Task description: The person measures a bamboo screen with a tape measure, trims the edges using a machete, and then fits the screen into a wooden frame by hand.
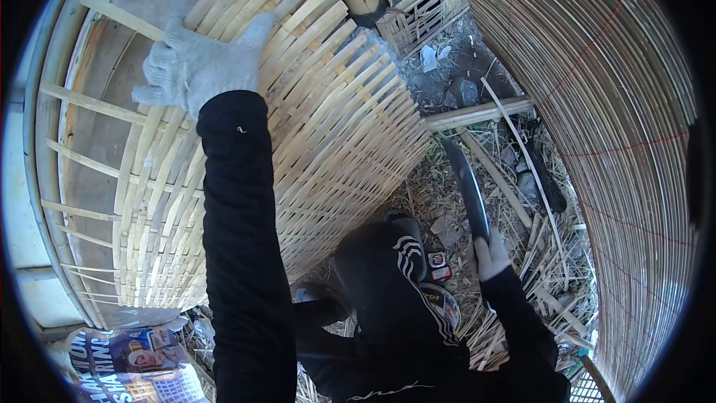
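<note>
My left hand (205, 67), in a pale knit glove, lies at the upper left edge of a woven bamboo panel (298, 127). Its thumb stretches across the strips while its fingers curl over the outermost ones; the fingertips are partly hidden. Loose strip ends stick out from the panel's left side. Down at the right, my gloved right hand (490, 255) is wrapped around the handle of a machete (470, 186). The long dark blade points up and away, apart from the panel, above straw-covered ground. The handle is mostly hidden by the hand.
A curved screen of thin slats (597, 97) with red cord rises on the right. Bamboo scraps and straw litter the ground (447, 227), with a wooden bar (481, 114) lying across it. A small red-and-white pack (441, 272) lies beside my knee. A printed sheet (134, 366) is at lower left.
</note>
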